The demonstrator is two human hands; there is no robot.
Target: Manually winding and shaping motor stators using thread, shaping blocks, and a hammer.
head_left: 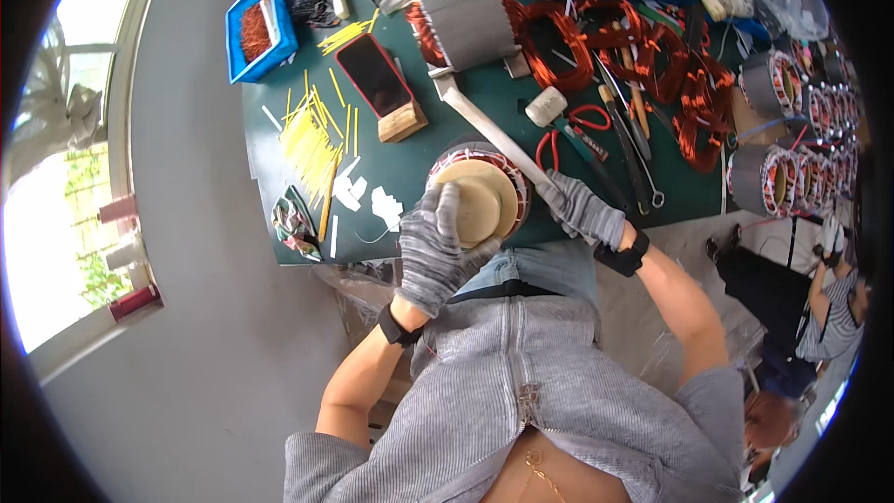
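My left hand [432, 247], in a grey knit glove, grips the side of a pale stepped round wooden block [477, 210], fingers over its top. The block sits on a wound motor stator [521, 188], whose white-laced, reddish winding shows around it; the rest of the stator is mostly hidden. My right hand [585, 210], gloved alike, is closed round the near end of a long pale wooden bar [498, 135]. The bar slants away to the far left, its far end by a second, grey-wrapped stator [468, 20] lying on its side.
On the green table [363, 163] are yellow sticks [312, 142], a phone [374, 74] on a wooden stand, a white-headed mallet [546, 107], red-handled tools [589, 117] and copper coils [559, 42]. Stators [768, 177] line the right. Another person [832, 317] works at far right.
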